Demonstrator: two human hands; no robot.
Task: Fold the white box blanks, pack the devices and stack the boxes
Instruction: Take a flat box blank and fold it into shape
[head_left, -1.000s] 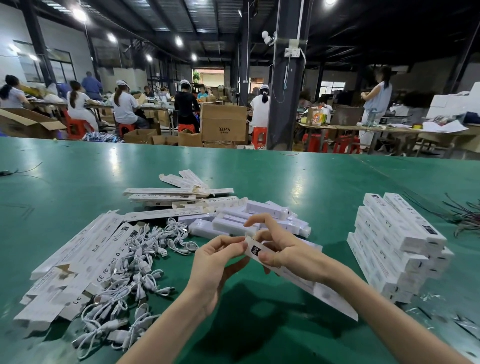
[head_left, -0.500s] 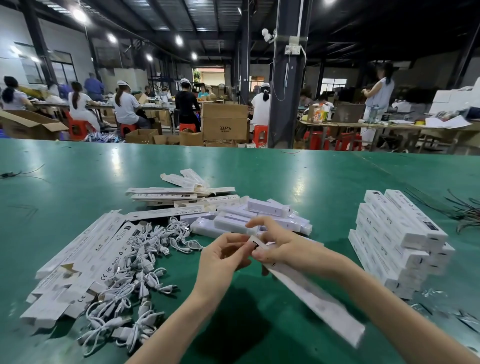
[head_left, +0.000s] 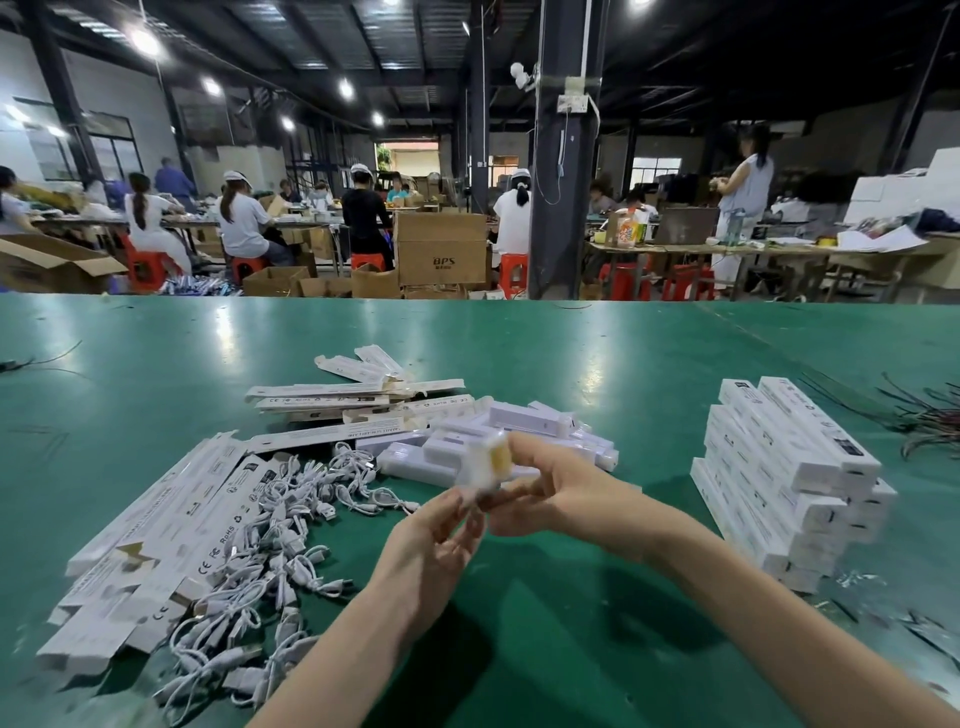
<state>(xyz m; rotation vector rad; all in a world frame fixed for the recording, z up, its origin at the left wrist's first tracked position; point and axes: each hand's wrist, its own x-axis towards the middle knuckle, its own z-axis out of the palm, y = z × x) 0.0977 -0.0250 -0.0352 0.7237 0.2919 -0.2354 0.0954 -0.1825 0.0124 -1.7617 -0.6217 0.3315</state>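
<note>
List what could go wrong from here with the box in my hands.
1. The white box is held in the air between the left hand and right hand, one end open; a hard squeeze could crease it.
2. The cables lie tangled; pulling one may drag others.
3. The stack of boxes is uneven, with ends jutting out; adding another might tip it.

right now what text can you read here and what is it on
"BPS": brown carton in the background.
"RoHS", "CE", "FC": flat box blanks on the left.
Print on the stacked boxes and the other blanks: too small or blurred to read.
</note>
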